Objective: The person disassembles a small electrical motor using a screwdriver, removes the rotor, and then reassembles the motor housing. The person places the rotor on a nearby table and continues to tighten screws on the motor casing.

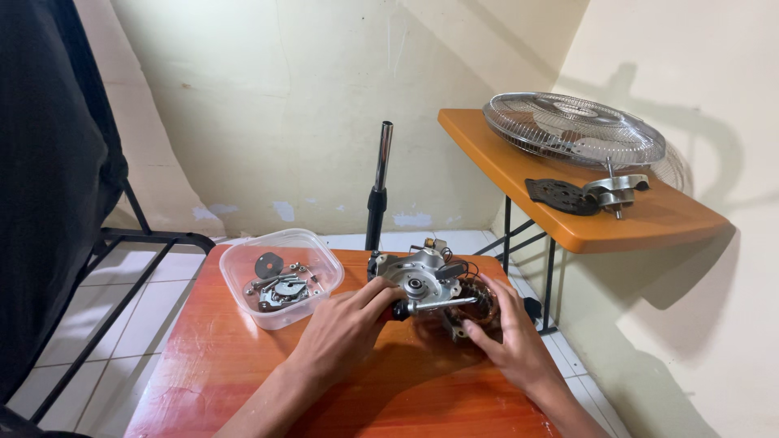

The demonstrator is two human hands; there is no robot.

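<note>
A grey metal fan motor with copper windings and a steel shaft (pixel 434 288) is sitting near the far edge of the glossy reddish-brown wooden table (pixel 243 365), toward its far right corner. The left hand (pixel 345 328) is resting against the motor's left side, its fingers curling around the dark base of the shaft and gripping it there. The right hand (pixel 511 337) is cupping the motor's right side, fingers spreading over the copper windings and pressing against them, holding the motor steady. A clear square plastic container holding screws, washers and small metal plates (pixel 280 276) is standing just beside the left hand, at the table's far left corner. A black-and-chrome upright pole (pixel 378 191) is rising just behind the motor at the far edge. Well apart, to the right, an orange shelf-like side table (pixel 649 223) is carrying a round chrome wire fan grille (pixel 572 130), a black perforated plate (pixel 558 197) and a grey metal bracket (pixel 614 191).
</note>
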